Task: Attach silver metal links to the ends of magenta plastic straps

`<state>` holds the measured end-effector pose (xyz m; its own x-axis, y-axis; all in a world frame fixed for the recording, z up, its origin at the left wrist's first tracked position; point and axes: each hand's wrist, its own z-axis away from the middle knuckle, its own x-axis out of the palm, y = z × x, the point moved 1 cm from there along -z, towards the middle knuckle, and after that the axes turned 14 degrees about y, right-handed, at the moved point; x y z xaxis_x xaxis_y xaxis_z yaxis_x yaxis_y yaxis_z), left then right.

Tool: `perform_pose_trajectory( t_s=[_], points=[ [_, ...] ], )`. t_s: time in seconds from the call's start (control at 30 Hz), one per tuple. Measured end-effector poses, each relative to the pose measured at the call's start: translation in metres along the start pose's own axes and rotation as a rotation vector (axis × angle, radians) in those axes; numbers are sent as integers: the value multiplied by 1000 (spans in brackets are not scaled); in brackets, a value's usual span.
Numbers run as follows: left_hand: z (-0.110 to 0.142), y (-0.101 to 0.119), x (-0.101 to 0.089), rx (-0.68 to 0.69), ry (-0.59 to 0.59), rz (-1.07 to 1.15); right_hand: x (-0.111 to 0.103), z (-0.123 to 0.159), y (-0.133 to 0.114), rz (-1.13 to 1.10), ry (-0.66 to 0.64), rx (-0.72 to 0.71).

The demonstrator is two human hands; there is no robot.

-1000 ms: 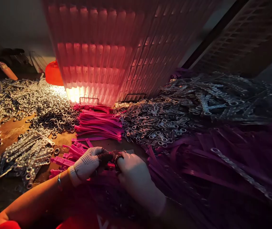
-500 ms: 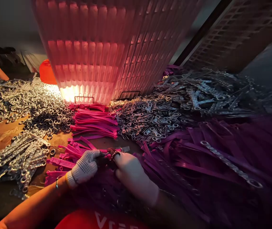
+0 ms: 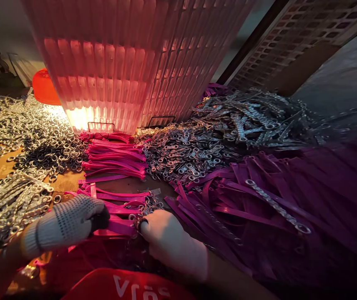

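My left hand [image 3: 66, 223], in a white dotted glove with dark fingertips, is curled over the left ends of the pink straps [image 3: 120, 227]. Its fingers are closed; whatever may be inside them is hidden. Right of it, my right hand [image 3: 175, 239], in a plain white glove, has thumb and fingers pinched on dark ring-ended metal pieces [image 3: 142, 223] at the straps' right ends. More small metal rings [image 3: 152, 204] show just beyond its fingers. The area below both hands is dark and hard to make out.
Twisted metal pieces with ringed ends [image 3: 16, 200] lie at left. More are heaped at centre right [image 3: 184, 152]. Purple straps [image 3: 269, 196] cover the right side. A ribbed translucent panel [image 3: 103, 62] stands behind, beside an orange lamp [image 3: 45, 87].
My left hand has moved left and away from my right hand; before, both met at the dark pieces. My right hand stays pinched there. The view has shifted slightly to the right.
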<state>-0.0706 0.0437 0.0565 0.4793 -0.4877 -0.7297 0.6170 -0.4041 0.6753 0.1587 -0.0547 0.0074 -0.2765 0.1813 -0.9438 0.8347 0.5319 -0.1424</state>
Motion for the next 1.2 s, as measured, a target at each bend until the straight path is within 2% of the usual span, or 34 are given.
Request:
perform_pose_trajectory(
  t_s=[0.1, 0.17, 0.3, 0.33, 0.37, 0.43, 0.53, 0.6, 0.67, 0.73, 0.8, 0.83, 0.93, 1.0, 1.1, 1.2],
  points=[
    [5, 5, -15, -113, 105, 71, -15, 5, 15, -136, -83, 6],
    [1, 13, -11, -242, 118, 250, -21, 2, 43, -167, -37, 88],
    [-17, 21, 26, -487, -42, 793, -19, -16, 125, 30, 99, 362],
    [-23, 20, 37, -515, -57, 917, -16, -21, 146, 223, 68, 430],
    [-29, 17, 47, -549, -61, 1025, -12, -26, 163, 378, 4, 439],
    [-39, 9, 62, -656, -87, 1222, -4, -34, 188, 549, -75, 420],
    [-48, 2, 70, -830, -166, 1412, 7, -39, 205, 560, -94, 375],
    [-49, 1, 68, -847, -147, 1432, 12, -37, 208, 566, -90, 364],
    [-47, 3, 65, -803, -89, 1383, 15, -32, 207, 545, -6, 382],
    [-44, 5, 64, -757, -42, 1295, 16, -27, 198, 439, 173, 434],
    [-41, 7, 65, -710, -4, 1211, 14, -21, 179, 214, 347, 496],
    [-40, 8, 66, -688, 9, 1182, 13, -19, 164, 70, 389, 512],
    [-38, 11, 72, -659, 14, 1150, 6, -16, 107, -344, 371, 455],
    [-38, 15, 75, -663, -17, 1165, 2, -18, 69, -457, 349, 358],
    [-36, 22, 78, -632, -79, 1200, 0, -19, 31, -426, 317, 230],
    [-30, 28, 76, -591, -73, 1145, 1, -16, 21, -310, 292, 199]
  ],
)
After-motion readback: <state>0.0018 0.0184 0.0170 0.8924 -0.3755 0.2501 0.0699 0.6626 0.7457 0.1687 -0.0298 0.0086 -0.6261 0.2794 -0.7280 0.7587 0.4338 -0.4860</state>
